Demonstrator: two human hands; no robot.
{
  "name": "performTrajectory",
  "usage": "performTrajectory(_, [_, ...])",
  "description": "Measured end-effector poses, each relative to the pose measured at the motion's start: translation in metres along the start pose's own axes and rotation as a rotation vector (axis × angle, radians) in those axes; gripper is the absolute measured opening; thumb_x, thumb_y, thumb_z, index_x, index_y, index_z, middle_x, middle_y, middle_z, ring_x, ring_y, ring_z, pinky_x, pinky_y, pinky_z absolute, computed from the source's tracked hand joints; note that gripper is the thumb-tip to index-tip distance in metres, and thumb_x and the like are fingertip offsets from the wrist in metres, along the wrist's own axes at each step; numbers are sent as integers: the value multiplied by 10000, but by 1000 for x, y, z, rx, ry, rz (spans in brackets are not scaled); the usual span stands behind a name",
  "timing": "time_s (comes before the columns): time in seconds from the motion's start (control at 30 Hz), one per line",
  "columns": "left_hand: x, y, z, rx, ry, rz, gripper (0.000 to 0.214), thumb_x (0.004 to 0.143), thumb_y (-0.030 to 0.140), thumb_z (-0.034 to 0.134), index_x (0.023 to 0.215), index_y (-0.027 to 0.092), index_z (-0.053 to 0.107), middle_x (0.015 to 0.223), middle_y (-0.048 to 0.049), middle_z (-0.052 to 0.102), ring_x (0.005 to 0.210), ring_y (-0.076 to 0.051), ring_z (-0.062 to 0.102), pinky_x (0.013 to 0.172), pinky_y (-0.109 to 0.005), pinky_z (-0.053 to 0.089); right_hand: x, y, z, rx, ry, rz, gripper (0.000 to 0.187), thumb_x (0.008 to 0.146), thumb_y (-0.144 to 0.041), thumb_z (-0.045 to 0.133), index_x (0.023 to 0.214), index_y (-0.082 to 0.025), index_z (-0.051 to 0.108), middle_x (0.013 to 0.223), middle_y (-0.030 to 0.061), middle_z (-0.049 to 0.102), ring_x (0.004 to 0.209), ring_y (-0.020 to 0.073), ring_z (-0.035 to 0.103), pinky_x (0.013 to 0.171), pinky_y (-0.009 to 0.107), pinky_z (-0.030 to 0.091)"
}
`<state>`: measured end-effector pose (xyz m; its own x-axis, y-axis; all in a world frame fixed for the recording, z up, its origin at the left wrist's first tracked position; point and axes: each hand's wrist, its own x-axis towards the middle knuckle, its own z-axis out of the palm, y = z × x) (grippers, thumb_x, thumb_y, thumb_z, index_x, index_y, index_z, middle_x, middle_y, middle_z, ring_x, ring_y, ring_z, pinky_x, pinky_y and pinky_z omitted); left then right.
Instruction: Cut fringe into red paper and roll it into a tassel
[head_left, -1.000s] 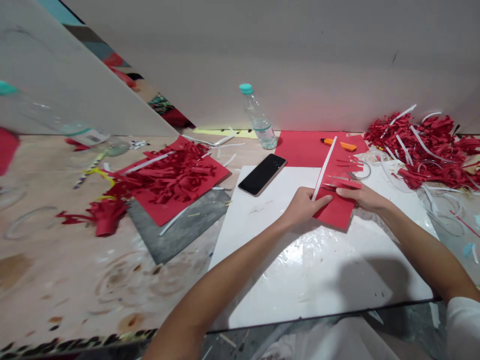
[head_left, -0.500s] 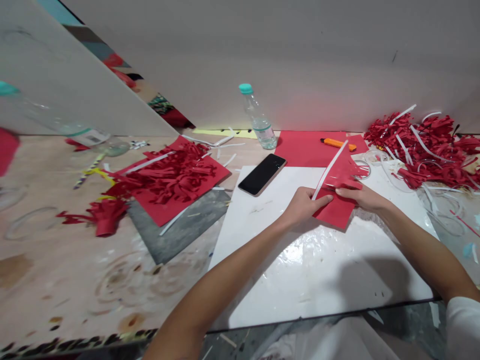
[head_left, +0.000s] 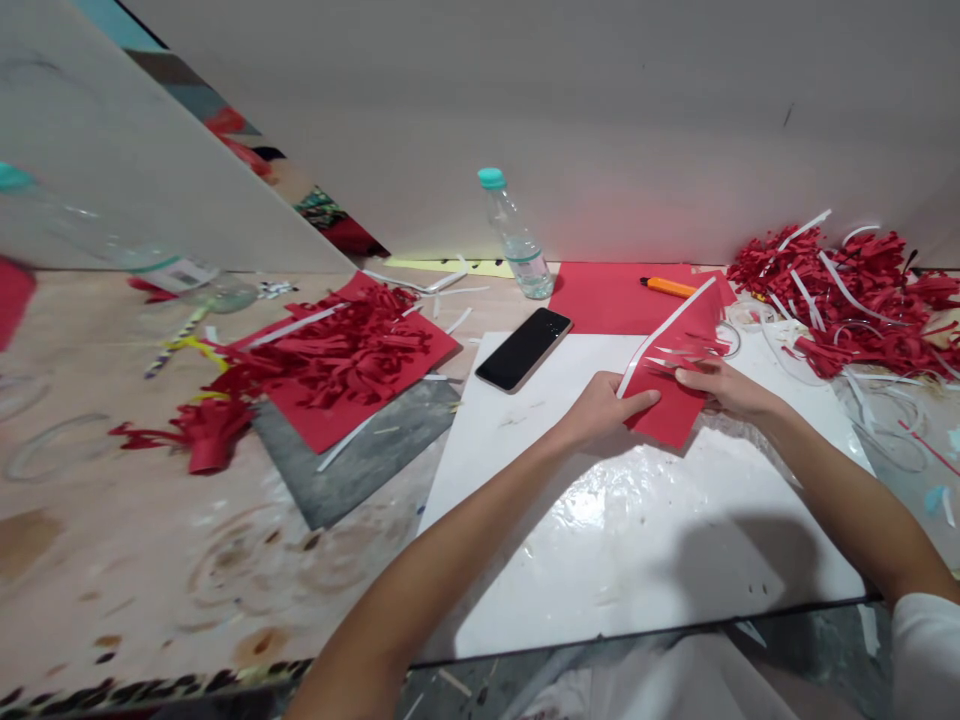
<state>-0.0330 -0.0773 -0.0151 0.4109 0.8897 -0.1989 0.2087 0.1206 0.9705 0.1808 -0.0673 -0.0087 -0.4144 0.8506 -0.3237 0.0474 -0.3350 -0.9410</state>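
A piece of red paper (head_left: 664, 410) is held between my hands above the white board. It has a white strip (head_left: 664, 337) along its upper left edge, and narrow slits cut its right side into fringes. My left hand (head_left: 602, 408) pinches the paper's left edge, with the thumb lying on top. On the other side, the thumb and fingers of my right hand (head_left: 726, 388) are closed on the cut strips. The undersides of both hands are hidden. Behind the paper lies an orange utility knife (head_left: 667, 287) on a flat red sheet (head_left: 600, 300).
The white board (head_left: 525, 590) has a black phone (head_left: 525, 348) at its back left corner. A water bottle (head_left: 529, 265) stands behind the phone. Red fringed paper heaps (head_left: 862, 290) lie at the right, and more fringes (head_left: 352, 350) rest on a red sheet at the left.
The paper has tilted, its white-edged top swinging to the right. Its lower edge has risen a little, and gaps between the strips show more near my right hand.
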Motion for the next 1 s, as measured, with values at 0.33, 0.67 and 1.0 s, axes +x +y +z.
performTrajectory(0.33, [12, -11, -26, -61, 276, 39, 411, 698, 505, 746, 664, 107, 649, 542, -25, 607, 464, -122, 518, 448, -236, 404, -2, -10, -36, -50, -177, 60, 402, 827, -493, 643, 1010, -135, 637, 540, -105, 206, 446, 63, 117, 414, 234, 77])
performTrajectory(0.67, [13, -12, -25, -60, 298, 35, 424, 696, 510, 741, 639, 106, 626, 517, -21, 582, 448, -117, 507, 433, -230, 383, -2, -11, -38, -107, -174, 54, 475, 856, -489, 608, 1141, -113, 661, 576, -91, 211, 467, 69, 126, 432, 250, 89])
performTrajectory(1.0, [13, -14, -25, -61, 290, 52, 412, 705, 505, 738, 636, 116, 621, 530, -19, 578, 467, -114, 505, 448, -229, 381, -2, -9, -39, -134, -202, 33, 419, 872, -496, 593, 1077, -133, 639, 585, -89, 225, 465, 69, 140, 430, 251, 92])
